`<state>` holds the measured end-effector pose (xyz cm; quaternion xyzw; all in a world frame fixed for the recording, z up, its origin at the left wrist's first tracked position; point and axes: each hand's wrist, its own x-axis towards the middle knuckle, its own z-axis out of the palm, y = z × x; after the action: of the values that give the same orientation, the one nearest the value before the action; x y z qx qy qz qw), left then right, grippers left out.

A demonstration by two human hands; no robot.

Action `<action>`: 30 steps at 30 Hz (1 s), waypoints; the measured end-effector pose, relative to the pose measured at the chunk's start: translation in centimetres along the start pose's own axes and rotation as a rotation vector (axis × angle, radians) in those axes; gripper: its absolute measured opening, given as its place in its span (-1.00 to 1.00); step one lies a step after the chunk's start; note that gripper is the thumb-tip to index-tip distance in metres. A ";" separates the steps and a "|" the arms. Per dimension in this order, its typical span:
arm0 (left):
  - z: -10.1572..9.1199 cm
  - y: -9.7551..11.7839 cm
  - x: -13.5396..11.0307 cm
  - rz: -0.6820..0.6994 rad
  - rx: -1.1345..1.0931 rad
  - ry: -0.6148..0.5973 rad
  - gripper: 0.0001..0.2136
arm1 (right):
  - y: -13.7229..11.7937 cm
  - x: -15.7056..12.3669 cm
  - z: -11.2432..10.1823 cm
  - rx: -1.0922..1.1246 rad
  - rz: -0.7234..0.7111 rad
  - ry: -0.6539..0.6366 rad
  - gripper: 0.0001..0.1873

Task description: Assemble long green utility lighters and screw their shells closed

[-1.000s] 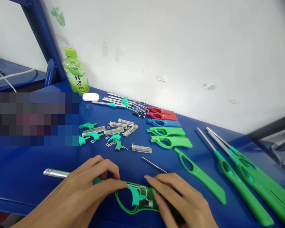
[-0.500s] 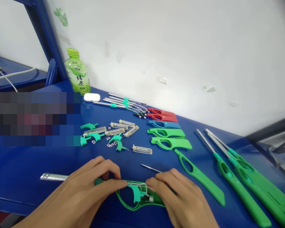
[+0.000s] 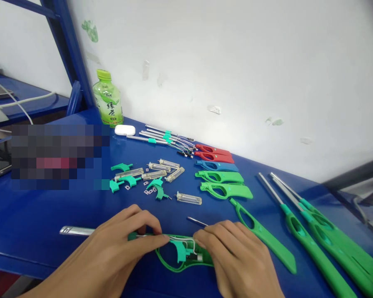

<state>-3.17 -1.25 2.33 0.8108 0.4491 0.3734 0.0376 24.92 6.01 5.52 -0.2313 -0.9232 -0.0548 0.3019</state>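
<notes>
An open green lighter body [image 3: 174,258] lies near the front edge of the blue table [image 3: 34,215], with a teal trigger, white wires and a metal tube [image 3: 76,231] running off to its left. My left hand [image 3: 118,244] pinches the neck of the body where the tube joins it, fingers closed. My right hand [image 3: 236,258] rests curled over the body's rear end, fingertips pressing at the wires beside the trigger. A thin metal rod [image 3: 197,222] lies just behind my right hand.
Farther back lie teal triggers [image 3: 124,180], clear fuel tubes [image 3: 189,198], metal tubes with wires [image 3: 161,136], and red, blue and green handle shells [image 3: 219,178]. Assembled green lighters [image 3: 317,231] lie at right. A green tea bottle [image 3: 108,99] and a white case [image 3: 124,130] stand by the wall.
My right hand has slid forward over the lighter body's rear, covering more of it. The view has shifted slightly left; my left hand keeps its pinch.
</notes>
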 end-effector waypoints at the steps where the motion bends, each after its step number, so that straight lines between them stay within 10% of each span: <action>1: 0.0 0.0 0.1 0.006 -0.008 0.004 -0.45 | 0.0 0.1 0.0 0.007 0.002 0.003 -0.66; 13: -0.1 0.3 0.1 -0.035 -0.106 -0.024 -0.35 | -1.3 1.8 1.2 0.023 0.071 0.217 -0.69; 30: -1.5 1.1 1.8 0.012 -0.040 -0.024 -0.55 | -1.4 1.1 0.3 0.111 0.137 0.109 -0.78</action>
<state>-2.80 -0.91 4.88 0.8170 0.4361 0.3729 0.0567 23.34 5.27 5.94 -0.2734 -0.8890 0.0048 0.3672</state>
